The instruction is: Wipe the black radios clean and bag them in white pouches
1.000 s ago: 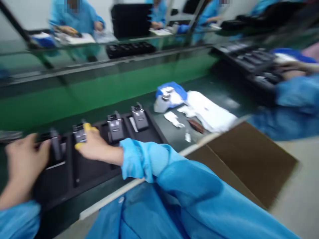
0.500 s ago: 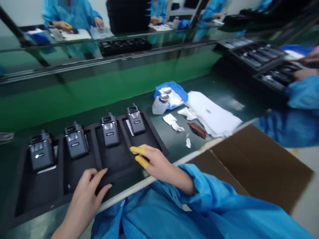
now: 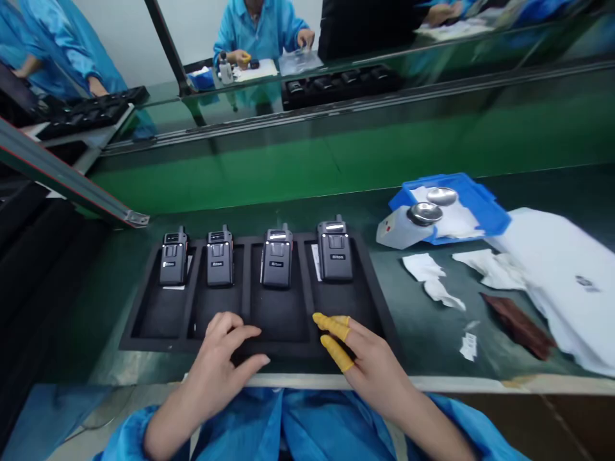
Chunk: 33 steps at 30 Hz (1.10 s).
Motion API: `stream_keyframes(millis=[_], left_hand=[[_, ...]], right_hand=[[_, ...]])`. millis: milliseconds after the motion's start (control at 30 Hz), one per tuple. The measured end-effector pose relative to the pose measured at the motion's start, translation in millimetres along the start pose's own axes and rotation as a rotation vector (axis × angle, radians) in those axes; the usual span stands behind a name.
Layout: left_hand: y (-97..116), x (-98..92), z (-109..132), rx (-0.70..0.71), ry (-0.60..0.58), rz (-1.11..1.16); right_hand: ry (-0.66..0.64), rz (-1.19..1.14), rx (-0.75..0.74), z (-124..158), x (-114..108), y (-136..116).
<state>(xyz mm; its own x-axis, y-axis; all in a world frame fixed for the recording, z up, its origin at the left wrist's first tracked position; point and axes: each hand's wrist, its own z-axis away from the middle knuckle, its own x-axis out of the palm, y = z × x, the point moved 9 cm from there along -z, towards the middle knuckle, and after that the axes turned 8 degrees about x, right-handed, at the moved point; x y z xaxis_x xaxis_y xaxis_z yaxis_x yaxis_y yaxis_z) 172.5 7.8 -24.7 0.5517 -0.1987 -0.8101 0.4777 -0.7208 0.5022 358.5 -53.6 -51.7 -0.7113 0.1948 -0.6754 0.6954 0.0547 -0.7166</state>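
A black foam tray [image 3: 144, 320] lies on the green bench with four compartments. Each compartment holds a dark handheld radio standing at its far end, from the leftmost radio [image 3: 173, 258] to the rightmost radio [image 3: 334, 251]. My left hand [image 3: 220, 358] rests on the tray's near edge with its fingers spread flat, holding nothing. My right hand [image 3: 364, 363] lies on the tray's near right corner, fingers stretched out, with yellow finger cots on the thumb and forefinger.
To the right lie a blue tray [image 3: 480, 211] with metal dishes, a white bottle [image 3: 403, 229], paper scraps [image 3: 432, 278], a brown strip [image 3: 516, 323] and white sheets [image 3: 567, 282]. Beyond a green conveyor, people in blue coats work at other benches with black trays [image 3: 336, 86].
My hands have left the radios and come back to the tray's near edge. My view has swung left and now faces the tray squarely.
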Motion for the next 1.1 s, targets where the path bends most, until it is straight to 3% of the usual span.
stream_keyframes(millis=[100, 200, 333, 433, 500, 633, 667, 733, 833, 933, 1100], left_hand=[[23, 1.6, -23, 0.084, 0.028, 0.049], [48, 22.4, -45, 0.188, -0.012, 0.164], [78, 58.9, -57, 0.356, -0.076, 0.226], [84, 75.9, -57, 0.413, -0.087, 0.214], [84, 78.9, -55, 0.412, -0.074, 0.231], [81, 78.3, -54, 0.413, -0.085, 0.291], [81, 77.8, -55, 0.42, -0.088, 0.302], [81, 77.4, -57, 0.437, -0.096, 0.322], [82, 78.4, -58, 0.455, -0.119, 0.328], [83, 78.0, -57, 0.466, -0.115, 0.307], [83, 78.1, -57, 0.456, -0.1, 0.274]], right_hand=[[0.002, -0.014, -0.011, 0, -3, -1], [0.079, -0.008, -0.088, 4, -24, -7], [0.215, 0.122, -0.146, 12, -76, -3], [0.303, 0.306, -0.068, 11, -119, 12], [0.462, 0.431, -0.055, 14, -153, 14], [0.994, 0.614, -0.093, 35, -217, 8], [0.989, 0.617, -0.03, 32, -225, 17], [0.852, 0.632, 0.099, 19, -228, 41], [0.6, 0.635, 0.243, 4, -218, 75], [0.513, 0.586, 0.395, 4, -212, 99], [0.129, 0.435, 0.541, 2, -166, 130]])
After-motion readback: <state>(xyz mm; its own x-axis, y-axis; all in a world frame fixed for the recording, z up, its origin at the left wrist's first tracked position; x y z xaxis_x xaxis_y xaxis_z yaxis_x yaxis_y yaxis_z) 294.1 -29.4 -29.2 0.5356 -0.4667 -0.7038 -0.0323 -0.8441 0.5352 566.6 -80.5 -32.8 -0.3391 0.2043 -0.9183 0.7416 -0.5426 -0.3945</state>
